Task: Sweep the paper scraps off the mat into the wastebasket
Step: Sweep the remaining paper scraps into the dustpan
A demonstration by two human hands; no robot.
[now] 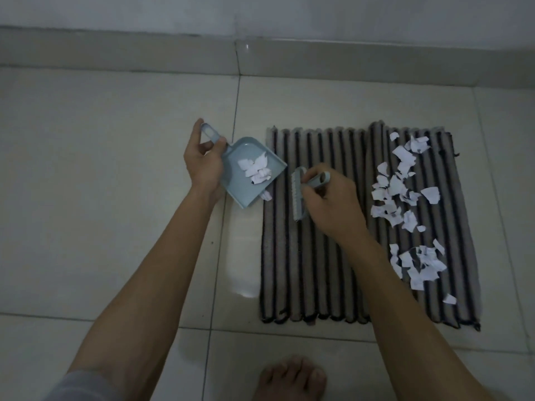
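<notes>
- The striped mat [333,256] lies flat on the tiled floor [115,169]; every place below is given from it.
- The left hand [202,163] is just off the mat's left edge, fingers curled round the looped handle of a pale blue dustpan [252,169], whose lip meets the mat's near-left border.
- A few paper scraps [256,169] already lie in the pan; one scrap [266,195] sits at its lip.
- The right hand [333,204] is over the mat's left half, fingers wrapped round the handle of a small hand brush [299,195], with the bristles down on the pile.
- Most of the scraps [396,195] are strewn over the mat's right half, in an upper cluster and a lower cluster [417,264].
- The scraps look very light and thin, and would likely flutter or snag in the ribbed pile; short, low strokes along the ribs seem safest.
- The pan looks rigid and light; gripped by the handle and held level, it should not spill.
- No wastebasket is in view.
</notes>
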